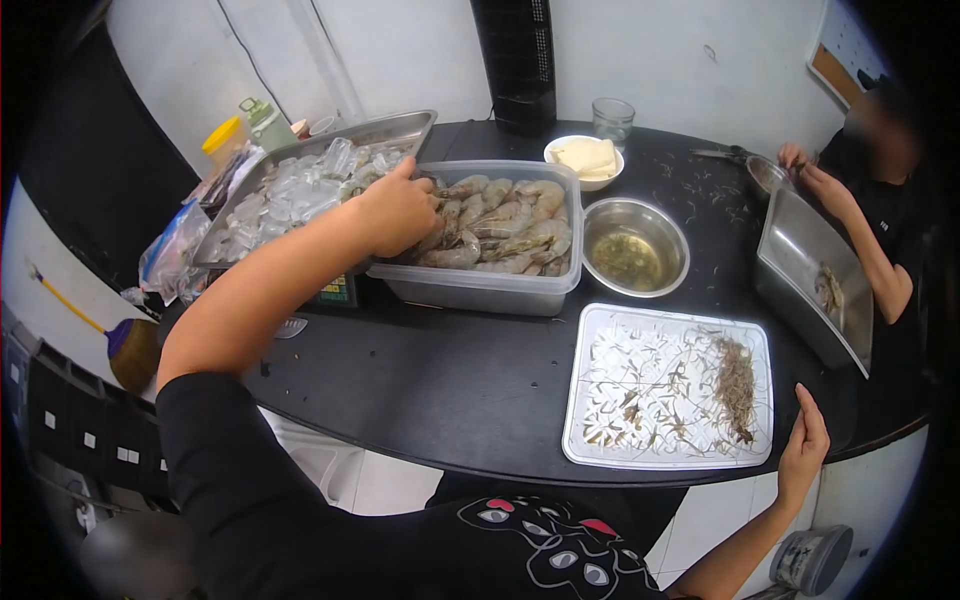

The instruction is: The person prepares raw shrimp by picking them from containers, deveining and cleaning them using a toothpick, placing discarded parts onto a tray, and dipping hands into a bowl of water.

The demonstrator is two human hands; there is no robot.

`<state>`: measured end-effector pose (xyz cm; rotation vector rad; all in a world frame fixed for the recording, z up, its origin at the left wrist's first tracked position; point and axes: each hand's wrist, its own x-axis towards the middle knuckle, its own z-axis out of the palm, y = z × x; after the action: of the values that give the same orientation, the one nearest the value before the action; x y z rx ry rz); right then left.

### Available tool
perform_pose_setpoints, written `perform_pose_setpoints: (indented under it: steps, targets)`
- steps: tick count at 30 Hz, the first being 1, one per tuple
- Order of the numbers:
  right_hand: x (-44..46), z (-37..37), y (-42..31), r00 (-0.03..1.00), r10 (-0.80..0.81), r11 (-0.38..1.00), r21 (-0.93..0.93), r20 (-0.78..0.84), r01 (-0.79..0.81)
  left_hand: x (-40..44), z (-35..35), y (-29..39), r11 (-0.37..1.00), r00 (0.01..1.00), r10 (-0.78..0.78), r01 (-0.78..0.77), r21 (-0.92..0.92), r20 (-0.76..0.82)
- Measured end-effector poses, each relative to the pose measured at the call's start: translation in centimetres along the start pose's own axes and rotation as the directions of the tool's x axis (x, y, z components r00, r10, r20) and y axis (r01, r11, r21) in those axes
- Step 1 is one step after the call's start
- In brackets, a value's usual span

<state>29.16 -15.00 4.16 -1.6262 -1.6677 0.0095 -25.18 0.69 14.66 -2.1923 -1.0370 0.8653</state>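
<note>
My left hand (398, 210) reaches over the left end of a clear plastic container (470, 290) full of raw shrimp (510, 222). Its fingers are curled down among the shrimp, and whatever they grip is hidden. My right hand (803, 450) holds nothing, its fingers stretched out beside the right edge of a white tray (578, 400). Thin shrimp legs and feelers are scattered over that tray, with a brown heap of them (736, 390) on its right side. A steel bowl (683, 250) of cloudy liquid stands between container and tray.
Left of the container, a metal tray (425, 128) holds ice (300, 195). A white bowl (597, 180) and a glass (613, 120) stand at the back. At right, a co-worker's hands (815, 178) are above a steel bin (800, 255), near scissors (722, 155).
</note>
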Motion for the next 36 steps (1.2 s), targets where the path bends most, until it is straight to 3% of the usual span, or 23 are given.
perform_pose_setpoints:
  steps: [2, 11, 23, 26, 32, 36]
  targets:
    - [-0.1, 0.2, 0.4, 1.000, 0.001, 1.000, 0.013, 0.003, -0.001, -0.5, -0.4, 0.0, 0.999, 1.000, 0.026, -0.025, -0.041, 0.012]
    - [-0.3, 0.3, 0.2, 1.000, 0.008, 1.000, 0.018, -0.009, -0.008, 3.3, 1.2, -1.1, 0.950, 0.979, -0.175, 0.197, -0.241, 0.108]
    - [-0.6, 0.0, 0.6, 0.998, 0.067, 0.995, 0.068, -0.005, -0.066, 3.4, -0.6, -0.3, 0.974, 0.953, -0.115, 0.163, -0.158, 0.280]
    - [-0.4, 0.1, 1.0, 0.999, 0.047, 0.997, 0.067, 0.002, -0.047, 2.2, -1.6, -1.7, 0.928, 0.965, -0.105, 0.182, -0.327, 0.240]
    - [-0.3, -0.2, 1.2, 0.998, 0.057, 0.995, 0.081, 0.041, -0.060, 2.4, 0.5, -0.5, 0.969, 0.960, -0.132, 0.178, -0.174, 0.246]
    - [-0.6, -0.1, 0.8, 0.999, 0.048, 0.996, 0.071, -0.013, -0.047, 2.3, 0.9, -0.7, 0.964, 0.972, -0.138, 0.175, -0.199, 0.188]
